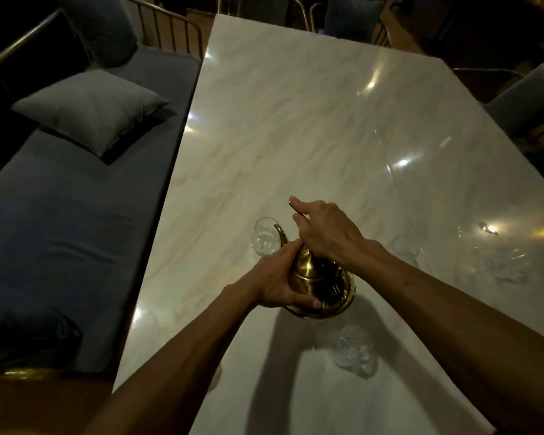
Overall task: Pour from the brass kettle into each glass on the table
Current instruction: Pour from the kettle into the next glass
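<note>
A shiny brass kettle [319, 285] is tilted forward over the white marble table [296, 136], its curved spout over the rim of a clear glass [265, 237]. My right hand [324, 229] is shut on the kettle's thin handle from above. My left hand [280, 282] cups the kettle's left side and base. A second clear glass [352, 346] stands close to me, below the kettle. A third glass [404, 251] stands to the right, behind my right forearm. Whether liquid flows from the spout is too dim to tell.
A blue bench seat [76, 221] with a grey cushion [90, 109] runs along the table's left edge, with a metal rail behind it. Dark chairs stand at the far end and right side. Faint glassy shapes glint at the far right of the table.
</note>
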Available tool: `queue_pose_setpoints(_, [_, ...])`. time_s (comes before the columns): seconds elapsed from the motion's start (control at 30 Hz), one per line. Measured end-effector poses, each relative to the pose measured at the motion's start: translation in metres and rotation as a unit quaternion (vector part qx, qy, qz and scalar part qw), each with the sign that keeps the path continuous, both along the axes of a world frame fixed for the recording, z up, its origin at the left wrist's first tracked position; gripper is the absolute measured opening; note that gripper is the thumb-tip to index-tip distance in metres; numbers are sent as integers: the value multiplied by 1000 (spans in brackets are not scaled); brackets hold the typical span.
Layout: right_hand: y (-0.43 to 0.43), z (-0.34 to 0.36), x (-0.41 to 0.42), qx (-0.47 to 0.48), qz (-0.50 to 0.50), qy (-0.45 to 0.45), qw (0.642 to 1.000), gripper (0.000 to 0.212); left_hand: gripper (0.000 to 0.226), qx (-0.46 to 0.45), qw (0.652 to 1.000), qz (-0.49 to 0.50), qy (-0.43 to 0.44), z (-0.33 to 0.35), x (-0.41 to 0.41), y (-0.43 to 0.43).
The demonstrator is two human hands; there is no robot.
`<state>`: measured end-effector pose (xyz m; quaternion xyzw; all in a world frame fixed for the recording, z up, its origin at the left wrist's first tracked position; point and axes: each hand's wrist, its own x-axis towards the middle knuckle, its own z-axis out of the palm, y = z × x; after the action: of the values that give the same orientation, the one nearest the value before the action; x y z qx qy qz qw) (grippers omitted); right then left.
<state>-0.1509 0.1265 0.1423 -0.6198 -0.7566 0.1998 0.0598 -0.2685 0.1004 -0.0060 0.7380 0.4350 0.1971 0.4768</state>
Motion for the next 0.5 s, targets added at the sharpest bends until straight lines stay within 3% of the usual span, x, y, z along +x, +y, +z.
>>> queue_pose_setpoints(0.5, [24,-15,4,-28,18,-8,999,44,123,-37,999,22,-17,-16,10,9])
